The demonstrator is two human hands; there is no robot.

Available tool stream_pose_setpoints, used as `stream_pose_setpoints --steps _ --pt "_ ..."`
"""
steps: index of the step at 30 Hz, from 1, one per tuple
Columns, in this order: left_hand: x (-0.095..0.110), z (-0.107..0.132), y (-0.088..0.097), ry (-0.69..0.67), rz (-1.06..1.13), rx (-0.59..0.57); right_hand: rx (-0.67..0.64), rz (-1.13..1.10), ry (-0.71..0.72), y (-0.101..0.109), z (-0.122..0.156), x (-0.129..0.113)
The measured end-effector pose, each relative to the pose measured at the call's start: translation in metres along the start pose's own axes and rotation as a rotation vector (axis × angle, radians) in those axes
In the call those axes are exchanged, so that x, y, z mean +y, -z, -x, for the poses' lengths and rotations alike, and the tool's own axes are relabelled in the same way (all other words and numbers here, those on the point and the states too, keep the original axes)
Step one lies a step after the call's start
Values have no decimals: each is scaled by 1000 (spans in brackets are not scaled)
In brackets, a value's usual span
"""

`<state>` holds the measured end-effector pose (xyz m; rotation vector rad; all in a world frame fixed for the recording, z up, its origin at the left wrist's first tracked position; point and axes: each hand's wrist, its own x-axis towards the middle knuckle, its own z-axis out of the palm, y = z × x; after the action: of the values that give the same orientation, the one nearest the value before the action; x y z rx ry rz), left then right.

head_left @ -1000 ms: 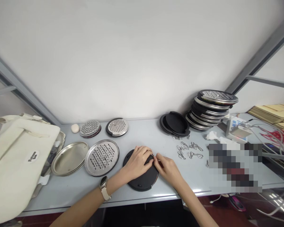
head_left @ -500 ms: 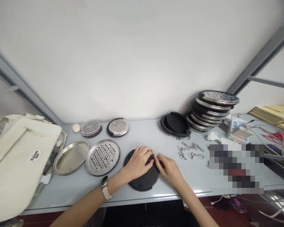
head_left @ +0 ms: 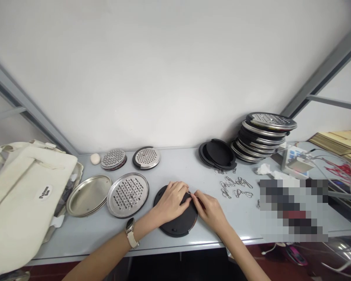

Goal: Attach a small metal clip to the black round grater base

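Note:
A round black plastic base [head_left: 179,227] lies on the table in front of me, with a small slot near its lower edge. My left hand [head_left: 172,203] is closed over its upper part, thumb and fingers pressing on it. At the base's right edge, the thumb and forefinger of my right hand [head_left: 209,210] pinch together. Something tiny and shiny shows between the two hands, but I cannot make out what it is. Left of the base lies a round metal grater plate [head_left: 128,195], partly beside smooth metal discs [head_left: 90,194]. Several wire loops [head_left: 229,182] are scattered to the right.
Two smaller round graters [head_left: 113,159] [head_left: 148,157] lie near the wall. Black bases [head_left: 220,153] and a tall stack of graters [head_left: 260,136] stand at the back right. A cream bag [head_left: 26,195] fills the left end. Cables and a blurred patch occupy the right.
Both hands stay at the base in almost the same pose. The whole view has shifted very slightly; nothing else has visibly moved.

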<state>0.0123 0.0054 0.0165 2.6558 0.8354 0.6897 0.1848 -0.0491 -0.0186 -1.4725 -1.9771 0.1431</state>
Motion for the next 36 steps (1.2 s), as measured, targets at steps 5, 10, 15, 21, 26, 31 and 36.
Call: stream_pose_setpoints --steps 5,10,15,21,26,31,36 --pt "1 0 0 1 -5 -9 -2 -7 -7 0 0 0" --pt "0 0 0 -1 -7 -20 -25 -22 -18 1 -1 0" --pt "0 0 0 -4 1 -21 -35 -17 -23 0 -1 1" --pt "0 0 0 11 -6 -33 -24 -8 -15 0 0 0" --pt "1 -1 1 12 -14 -45 -19 5 -9 -1 -1 0" --pt "2 -1 2 4 -18 -54 -14 -3 -6 0 -2 0" --pt "3 0 3 -2 -33 -59 -21 0 -10 1 -2 -1"
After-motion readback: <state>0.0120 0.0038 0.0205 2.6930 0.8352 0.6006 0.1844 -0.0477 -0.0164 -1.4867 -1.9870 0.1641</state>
